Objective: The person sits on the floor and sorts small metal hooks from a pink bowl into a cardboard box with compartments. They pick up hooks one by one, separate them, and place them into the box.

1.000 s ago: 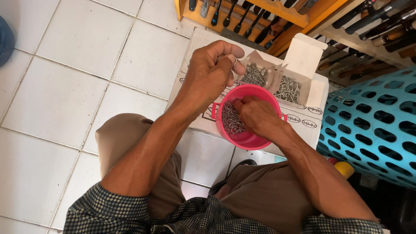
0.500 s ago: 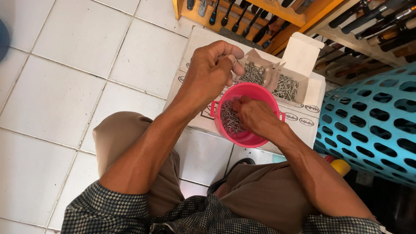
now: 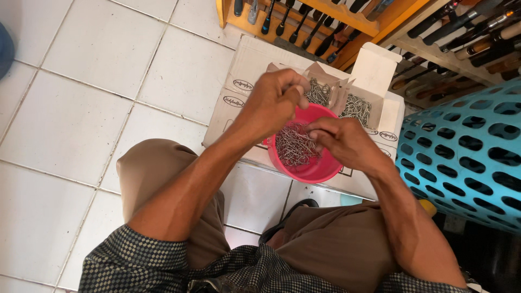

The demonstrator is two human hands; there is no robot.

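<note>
White tiled floor [image 3: 65,125], a cardboard box [image 3: 247,70] bearing a pink bowl [image 3: 317,171].
Left hand [image 3: 274,100] pinches small metal hooks [image 3: 293,144] above the bowl; right hand [image 3: 342,141] pinches more inside it.

A bowl [image 3: 312,163] of hooks [image 3: 293,145] sits on a carton [image 3: 244,81]. Small boxes [image 3: 355,106] lie behind it, a basket [image 3: 467,157] to its right.

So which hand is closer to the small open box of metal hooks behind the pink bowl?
Left. The left hand is raised right beside the open box; the right hand sits lower, over the pink bowl.
</note>
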